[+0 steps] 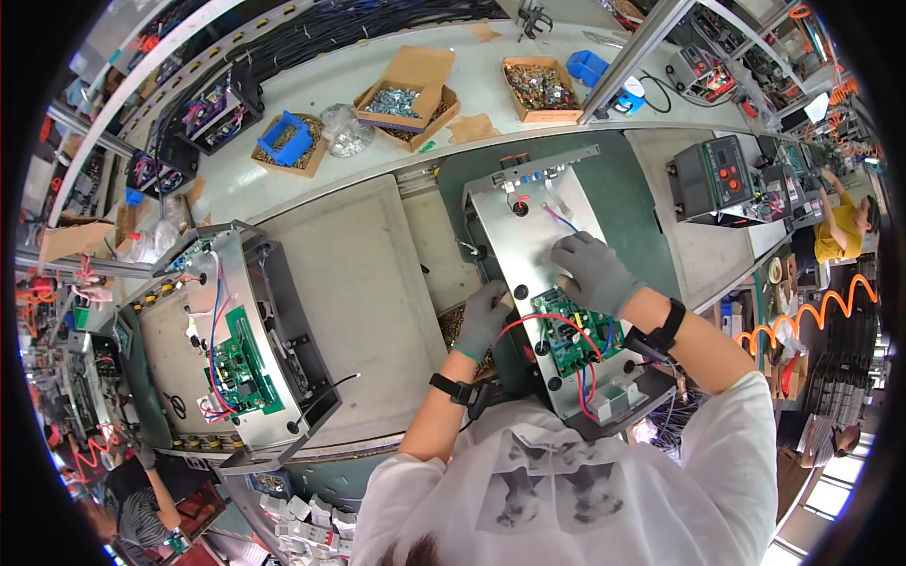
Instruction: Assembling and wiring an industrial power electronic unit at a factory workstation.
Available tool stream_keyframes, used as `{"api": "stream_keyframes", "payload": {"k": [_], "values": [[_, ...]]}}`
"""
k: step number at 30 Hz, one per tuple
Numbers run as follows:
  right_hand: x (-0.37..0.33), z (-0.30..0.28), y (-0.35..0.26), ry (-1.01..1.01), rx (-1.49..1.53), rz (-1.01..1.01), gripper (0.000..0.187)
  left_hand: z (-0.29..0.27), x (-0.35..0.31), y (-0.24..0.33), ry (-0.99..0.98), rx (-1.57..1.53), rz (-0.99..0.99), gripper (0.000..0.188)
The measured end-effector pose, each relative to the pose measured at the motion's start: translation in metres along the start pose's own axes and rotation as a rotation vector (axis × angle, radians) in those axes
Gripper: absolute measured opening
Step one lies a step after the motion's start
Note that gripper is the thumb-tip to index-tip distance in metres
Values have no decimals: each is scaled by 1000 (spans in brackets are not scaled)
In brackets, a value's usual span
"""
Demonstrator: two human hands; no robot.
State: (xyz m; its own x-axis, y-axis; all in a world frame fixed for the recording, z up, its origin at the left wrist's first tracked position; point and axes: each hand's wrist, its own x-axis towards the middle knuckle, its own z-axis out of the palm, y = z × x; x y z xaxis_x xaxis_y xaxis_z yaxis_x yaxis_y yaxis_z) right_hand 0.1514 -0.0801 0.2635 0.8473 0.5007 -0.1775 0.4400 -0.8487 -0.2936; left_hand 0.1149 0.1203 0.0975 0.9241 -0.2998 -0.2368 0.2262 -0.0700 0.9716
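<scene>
A metal equipment chassis lies before me, with a green circuit board mounted near its close end. My left hand, in a grey glove, is at the chassis's left edge with its fingers curled; what they grip, if anything, is hidden. My right hand, gloved too, hovers over or rests on the metal plate beside the board. Its fingers are bent toward the thumb, and I cannot make out anything between them. A red wire arcs from beside my left hand across the board. Blue wire shows just beyond my right fingers.
A similar chassis stands at the left. Along the far shelf are cardboard boxes of small hardware, another box and a blue bin. Finished-looking units sit at right, near a co-worker in yellow.
</scene>
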Motion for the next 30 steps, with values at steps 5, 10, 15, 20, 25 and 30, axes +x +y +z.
{"api": "stream_keyframes", "payload": {"k": [5,10,15,20,25,30], "values": [[0,12,3,-65,174,16,35,-1,9,-21,-122,-405,-67,20],[1,13,3,-59,128,1,36,-9,16,-8,-248,-402,-115,22],[2,14,2,-37,136,-1,36,2,14,-9,-312,-693,-183,41],[4,21,3,-71,180,12,40,2,24,-20,-362,-747,-137,52],[11,25,-1,-65,224,-52,47,7,22,-25,-369,-900,-217,46],[13,23,4,-98,322,-65,56,15,16,-28,-357,-1092,-234,43]]}}
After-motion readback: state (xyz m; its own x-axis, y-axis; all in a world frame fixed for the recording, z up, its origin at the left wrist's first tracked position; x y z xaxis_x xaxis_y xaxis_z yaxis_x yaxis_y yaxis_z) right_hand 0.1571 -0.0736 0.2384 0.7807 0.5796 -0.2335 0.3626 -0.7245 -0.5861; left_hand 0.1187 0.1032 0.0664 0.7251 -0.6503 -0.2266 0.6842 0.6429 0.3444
